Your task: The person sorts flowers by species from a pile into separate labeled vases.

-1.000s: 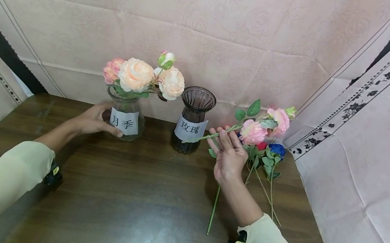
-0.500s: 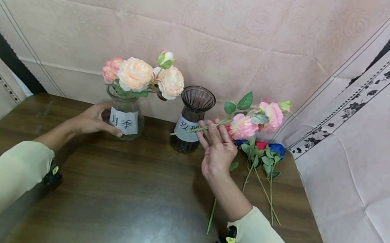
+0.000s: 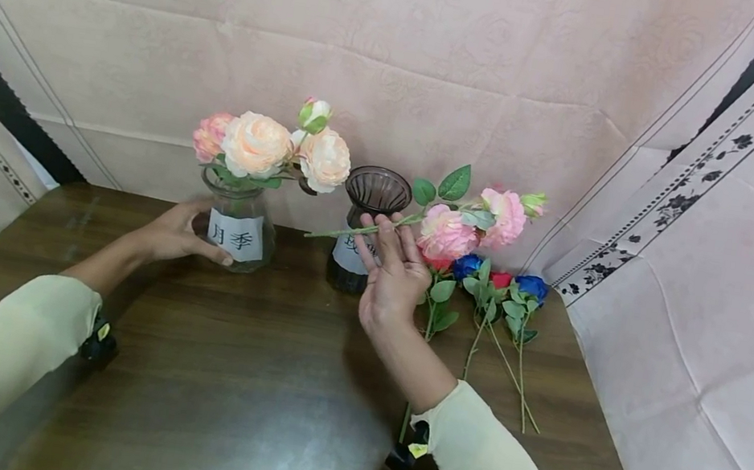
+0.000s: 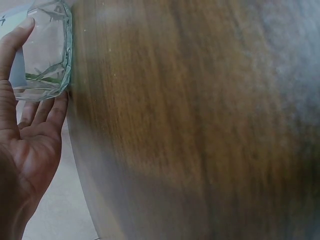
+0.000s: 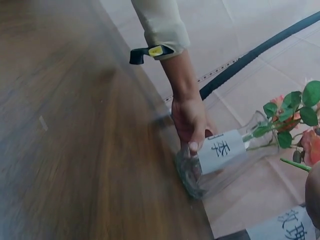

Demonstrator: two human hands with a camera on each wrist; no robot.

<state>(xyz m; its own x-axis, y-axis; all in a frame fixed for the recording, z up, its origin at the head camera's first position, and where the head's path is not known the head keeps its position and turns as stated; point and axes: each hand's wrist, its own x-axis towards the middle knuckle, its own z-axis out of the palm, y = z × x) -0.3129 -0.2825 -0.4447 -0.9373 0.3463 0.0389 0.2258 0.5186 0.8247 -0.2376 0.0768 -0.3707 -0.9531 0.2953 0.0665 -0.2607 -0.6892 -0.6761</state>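
My left hand (image 3: 175, 237) grips the lower body of a clear glass vase (image 3: 267, 239), thumb in front and fingers behind. The left wrist view shows that hand (image 4: 32, 150) around the vase's base (image 4: 47, 55). Peach and pink artificial flowers (image 3: 259, 146) stand in this vase, which bears a paper label (image 3: 236, 237). My right hand (image 3: 397, 295) pinches the green stem of a pink artificial flower spray (image 3: 448, 235). It holds the spray nearly level before a dark glass vase (image 3: 378, 186), the bare stem end pointing left. The right hand partly hides the dark vase's label.
Red and blue artificial roses (image 3: 531, 288) lie on the right part of the wooden table (image 3: 239, 377), stems toward me. Behind the vases hangs a pale pink cloth (image 3: 402, 68). Another cloth panel (image 3: 735, 337) borders the table's right side.
My right hand has moved left with the pink flower spray, its stem end now crossing in front of the dark vase toward the clear one. My left hand keeps its grip on the clear vase.
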